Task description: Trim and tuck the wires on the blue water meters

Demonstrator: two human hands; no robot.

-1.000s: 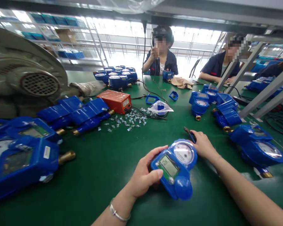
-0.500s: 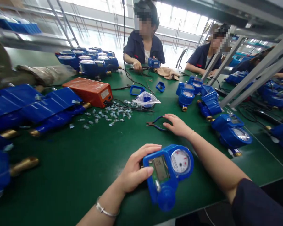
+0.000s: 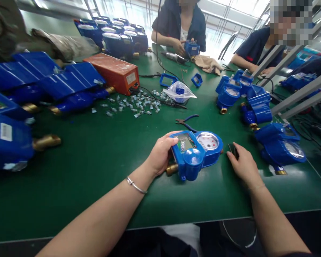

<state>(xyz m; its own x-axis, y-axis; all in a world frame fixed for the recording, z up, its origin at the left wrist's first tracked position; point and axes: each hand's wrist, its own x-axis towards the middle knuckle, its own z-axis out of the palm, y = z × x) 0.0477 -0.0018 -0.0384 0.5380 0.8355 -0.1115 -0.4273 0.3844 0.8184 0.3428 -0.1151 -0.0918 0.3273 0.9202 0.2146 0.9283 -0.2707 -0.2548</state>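
My left hand (image 3: 162, 153) grips the left end of a blue meter (image 3: 193, 163), thumb on the rim of its open display housing; a round dial faces up on its right side. To the right of the meter, my right hand (image 3: 242, 160) holds a small dark object (image 3: 233, 151) between thumb and fingers; what it is cannot be made out. Blue-handled pliers (image 3: 186, 122) lie on the green table just behind the meter.
An orange box (image 3: 115, 73), scattered small clear pieces (image 3: 135, 103) and a plastic bag (image 3: 179, 92) lie behind. More blue meters stand left (image 3: 10, 139) and right (image 3: 280, 144). Two people sit across the table (image 3: 96, 192), one holding a meter (image 3: 192, 48).
My right hand has left the pliers and come back to the meter's right, now with a dark object. The meter is turned and tilted in my left hand. The view has shifted.
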